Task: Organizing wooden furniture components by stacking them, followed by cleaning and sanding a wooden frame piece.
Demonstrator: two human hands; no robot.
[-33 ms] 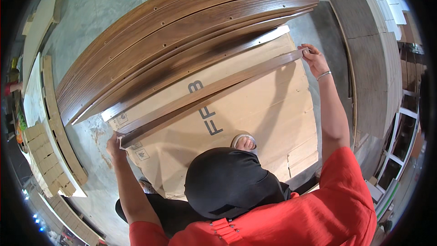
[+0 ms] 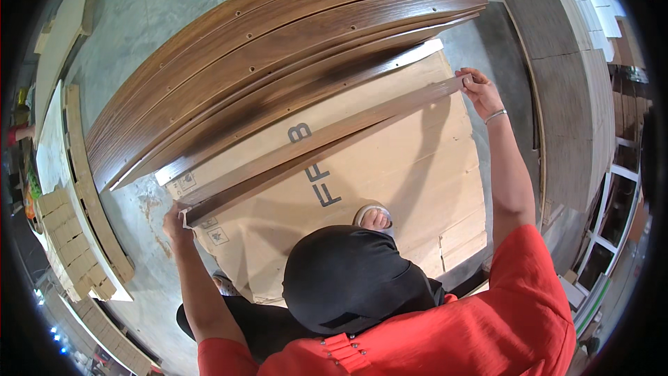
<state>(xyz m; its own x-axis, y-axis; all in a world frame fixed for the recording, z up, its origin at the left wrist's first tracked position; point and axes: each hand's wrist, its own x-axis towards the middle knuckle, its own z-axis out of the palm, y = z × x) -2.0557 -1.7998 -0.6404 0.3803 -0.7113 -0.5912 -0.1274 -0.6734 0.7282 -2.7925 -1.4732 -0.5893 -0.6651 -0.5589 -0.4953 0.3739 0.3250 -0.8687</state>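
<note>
A long, thin brown wood-grain strip stretches between my two hands over a flat cardboard sheet. It has two long faces meeting along a fold, with a pale edge at its left end. My left hand is closed on that left end, its fingers partly hidden. At the far right, my right hand pinches the other end between thumb and fingers. Just beyond the strip lie several brown wood-grain boards side by side, with small holes along them. The nearest board has shiny pale ends.
Stacked grey-brown panels stand along the right. Pale wooden pieces and a long timber lie at the left. My sandalled foot is on the cardboard. Grey concrete floor shows around the boards.
The strip has tilted slightly and its surface looks paler. Both hands stay in nearly the same places at its ends.
</note>
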